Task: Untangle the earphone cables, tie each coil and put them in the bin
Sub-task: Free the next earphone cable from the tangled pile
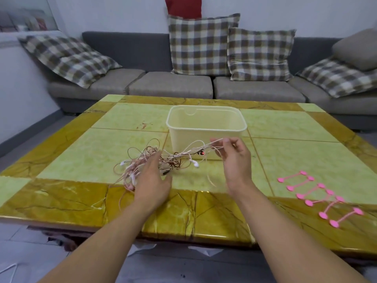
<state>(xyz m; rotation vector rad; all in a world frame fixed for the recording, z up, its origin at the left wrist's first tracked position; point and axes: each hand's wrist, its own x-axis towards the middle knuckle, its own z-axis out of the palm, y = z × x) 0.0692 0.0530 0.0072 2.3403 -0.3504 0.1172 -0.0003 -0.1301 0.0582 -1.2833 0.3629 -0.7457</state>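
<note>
Bare left hand (pixel 152 176) nearest, fingers straight, pressing down on tangled heap of thin pink, white and brown earphone cables (pixel 146 162) at near-centre of glossy green-and-amber marble-pattern table (pixel 71 201). Bare right hand (pixel 234 158) pinching one pale strand, lifted taut. Risk: hard pull cinches knots, drags heap off near edge. Empty cream rectangular plastic bin (pixel 206 127) just beyond. Flat pink rubbery ties (pixel 320 198) near right, unused.

We face a grey sectional sofa (pixel 173 84) against a pale wall (pixel 122 15). Plaid cushions (pixel 202 43) lean along its back. In front of the sofa stands a glossy green and ochre tiled table (pixel 126 119). Grey floor (pixel 26 131) lies left of the sofa.
</note>
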